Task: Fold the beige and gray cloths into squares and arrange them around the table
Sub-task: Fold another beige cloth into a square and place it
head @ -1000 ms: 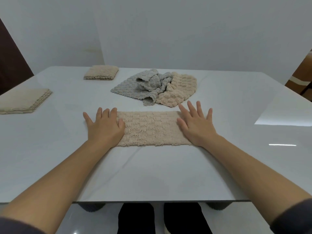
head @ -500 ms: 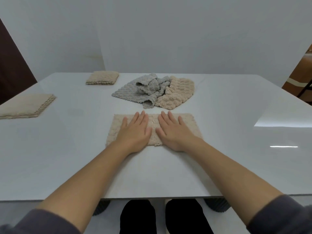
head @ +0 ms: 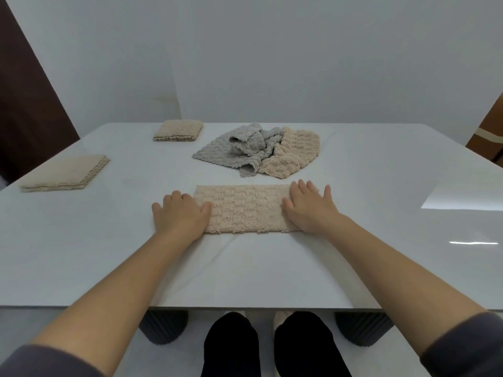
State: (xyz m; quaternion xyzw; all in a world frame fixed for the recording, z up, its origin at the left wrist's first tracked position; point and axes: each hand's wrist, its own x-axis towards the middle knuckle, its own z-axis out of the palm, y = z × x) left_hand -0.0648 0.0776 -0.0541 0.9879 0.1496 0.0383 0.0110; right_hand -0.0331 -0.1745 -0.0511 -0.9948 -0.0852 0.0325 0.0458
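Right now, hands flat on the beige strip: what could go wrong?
1. The table looks glossy; the beige cloth strip may slide when one end lifts, so edges misalign.
2. The crumpled gray cloth lies close behind it; a fold swung that way might snag it.
3. The left hand lies mostly off the strip; that end may spring open.

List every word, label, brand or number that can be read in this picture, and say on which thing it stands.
None: no text can be read in this picture.
The half-folded beige cloth under the left hand and right hand, the left folded beige square, the far folded beige square, the gray cloth, the crumpled beige cloth, the white table and the wall show no print, label or tag.
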